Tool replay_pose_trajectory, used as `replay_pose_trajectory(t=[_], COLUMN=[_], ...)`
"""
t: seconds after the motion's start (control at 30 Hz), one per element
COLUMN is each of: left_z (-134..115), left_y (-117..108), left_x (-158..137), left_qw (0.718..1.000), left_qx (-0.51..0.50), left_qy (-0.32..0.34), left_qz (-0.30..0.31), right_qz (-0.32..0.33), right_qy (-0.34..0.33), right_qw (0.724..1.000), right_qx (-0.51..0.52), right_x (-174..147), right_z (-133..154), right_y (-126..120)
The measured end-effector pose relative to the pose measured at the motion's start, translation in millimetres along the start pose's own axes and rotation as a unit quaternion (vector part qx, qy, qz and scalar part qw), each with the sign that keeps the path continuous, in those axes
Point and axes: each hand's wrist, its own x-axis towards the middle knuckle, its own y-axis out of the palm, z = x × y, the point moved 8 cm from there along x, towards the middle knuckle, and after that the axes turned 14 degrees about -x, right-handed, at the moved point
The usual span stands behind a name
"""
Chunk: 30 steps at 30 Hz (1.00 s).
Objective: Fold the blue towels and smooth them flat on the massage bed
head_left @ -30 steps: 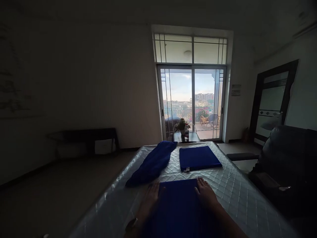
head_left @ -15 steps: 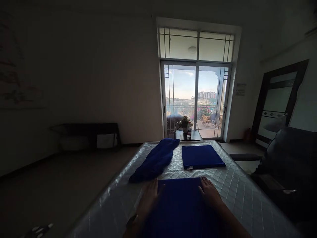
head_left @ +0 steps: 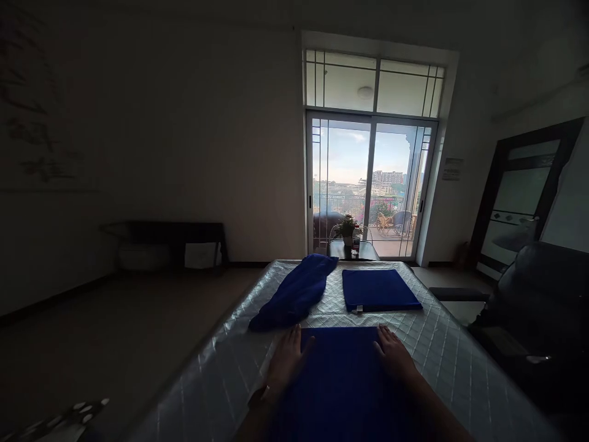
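A flat blue cloth (head_left: 340, 380) with a straight far edge lies spread on the quilted silvery table cover (head_left: 460, 362). My left hand (head_left: 286, 357) rests at its far left corner, fingers stretched forward and thumb apart over the cloth. At the far right corner lies my right hand (head_left: 394, 353), fingers also extended and touching the edge. Beyond them sits a neatly folded blue cloth (head_left: 381, 290) with a small white label on its near edge. Left of that, a crumpled blue cloth (head_left: 297, 291) stretches toward the far edge.
A dark armchair (head_left: 543, 301) stands close on the right. Past the far edge is a small table (head_left: 338, 250) with a potted plant (head_left: 348, 227), before sliding glass doors (head_left: 372, 178). Black polka-dot fabric (head_left: 78, 414) shows at lower left.
The view has shifted slightly, so everything sits a little further right. Both hands keep their places at the cloth's far corners.
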Motion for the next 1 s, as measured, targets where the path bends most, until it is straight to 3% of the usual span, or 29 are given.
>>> replay_pose_trajectory(t=[0.4, 0.63, 1.0], left_z=[-5, -3, -2], left_y=[-3, 2, 4], left_x=[-3, 1, 2], left_qw=[1.0, 0.999, 0.999], left_qx=[0.016, 0.03, 0.049], left_qy=[0.014, 0.016, -0.013], left_qz=[-0.009, 0.0, 0.004], right_qz=[-0.012, 0.015, 0.005], right_qy=[-0.021, 0.014, 0.014], right_qw=[0.998, 1.0, 0.999], right_qx=[-0.06, -0.021, 0.04], right_x=[-9, -19, -20], right_z=[13, 10, 4], right_y=[-7, 10, 9])
